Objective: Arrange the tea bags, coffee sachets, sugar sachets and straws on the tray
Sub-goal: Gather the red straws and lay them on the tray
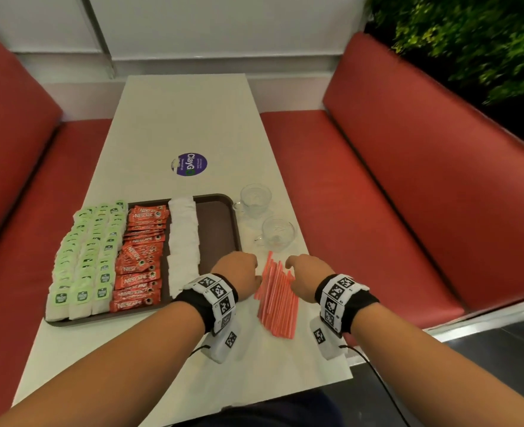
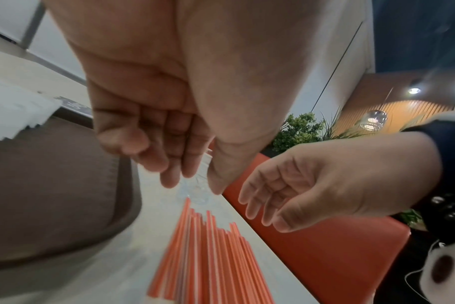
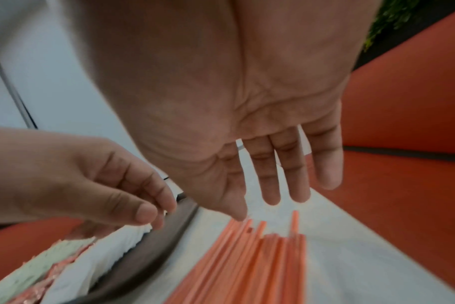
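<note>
So you're on the last item — the straws (image 1: 275,295). They lie in a loose orange fan on the table (image 1: 180,118), just beside the right rim of the tray (image 1: 223,204), where the tea bags (image 1: 85,260), coffee sachets (image 1: 139,257) and sugar sachets (image 1: 183,241) already sit in rows. Your left hand (image 1: 239,272) and right hand (image 1: 308,274) hover on either side of the fan, fingers relaxed and loosely spread, holding nothing. Next, I'd judge, you need to square the uneven ends, gather the bundle between both palms and lift it into the bare strip on the tray's right — mind the two glass cups (image 1: 267,217) close by.
</note>
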{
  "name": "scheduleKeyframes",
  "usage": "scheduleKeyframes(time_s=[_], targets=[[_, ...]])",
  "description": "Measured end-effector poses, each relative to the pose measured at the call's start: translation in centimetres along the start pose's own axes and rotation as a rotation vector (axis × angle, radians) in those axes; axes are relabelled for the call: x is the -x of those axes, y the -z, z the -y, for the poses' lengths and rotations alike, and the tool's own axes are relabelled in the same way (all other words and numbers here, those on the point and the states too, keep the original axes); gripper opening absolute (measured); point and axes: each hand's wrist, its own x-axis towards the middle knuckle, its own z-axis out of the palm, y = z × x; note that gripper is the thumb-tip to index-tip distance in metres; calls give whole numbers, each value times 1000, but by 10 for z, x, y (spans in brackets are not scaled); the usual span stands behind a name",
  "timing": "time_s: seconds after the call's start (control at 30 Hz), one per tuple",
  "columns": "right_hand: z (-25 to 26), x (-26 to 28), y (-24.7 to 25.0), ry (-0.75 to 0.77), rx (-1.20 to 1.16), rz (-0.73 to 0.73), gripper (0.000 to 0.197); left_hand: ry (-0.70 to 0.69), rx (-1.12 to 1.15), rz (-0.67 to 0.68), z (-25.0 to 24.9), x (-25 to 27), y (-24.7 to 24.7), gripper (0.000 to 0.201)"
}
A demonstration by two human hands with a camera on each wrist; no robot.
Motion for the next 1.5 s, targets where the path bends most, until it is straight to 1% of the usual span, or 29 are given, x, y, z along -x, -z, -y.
scheduleKeyframes(time_s=[0.03, 0.1, 0.13, 0.2, 0.3, 0.4, 0.47, 0.53, 0.63, 0.67, 0.8, 0.9, 1.0, 1.07, 1.17, 1.27, 1.37, 1.5], targets=[[-7, -2, -1, 7, 17, -12, 53, 16, -14, 20, -9, -3, -1, 40], [-19, -6, -3, 46, 62, -26, 57, 47, -41, 53, -27, -8, -2, 36], [-25, -8, -5, 69, 91, -19, 63, 67, -49, 70, -35, -10, -4, 33], [-34, -11, -9, 109, 150, -8, 82, 121, -49, 101, -47, -11, -9, 31], [-45, -19, -13, 180, 179, 1, 103, 182, -59, 147, -58, -13, -21, 39], [-55, -28, -14, 269, 179, 10, 109, 255, -43, 180, -64, -15, -31, 51], [-59, -33, -13, 319, 177, 9, 106, 299, 14, 162, -65, -17, -39, 60], [-58, -36, -12, 350, 156, 9, 95, 311, 60, 148, -65, -18, -44, 63], [-52, -36, -11, 389, 105, 8, 68, 293, 79, 142, -64, -19, -45, 59], [-49, -34, -12, 395, 84, 14, 62, 279, 75, 141, -63, -19, -44, 57], [-37, -26, -17, 395, 16, 46, 50, 200, 48, 171, -58, -15, -40, 49], [-28, -19, -22, 377, 1, 66, 51, 137, 28, 206, -51, -9, -38, 48], [-22, -15, -26, 365, -8, 102, 57, 81, 8, 233, -41, -3, -39, 46], [-19, -16, -25, 368, 27, 111, 62, 50, -16, 235, -35, 2, -41, 47], [-16, -23, -22, 404, 102, 73, 64, 39, -23, 218, -26, 8, -44, 47], [-15, -33, -23, 492, 214, 41, 64, 59, -40, 199, -20, 10, -49, 47], [-11, -39, -24, 588, 310, 72, 52, 64, -71, 178, -18, 12, -53, 40], [-6, -41, -26, 642, 333, 100, 35, 59, -116, 194, -20, 10, -53, 31]])
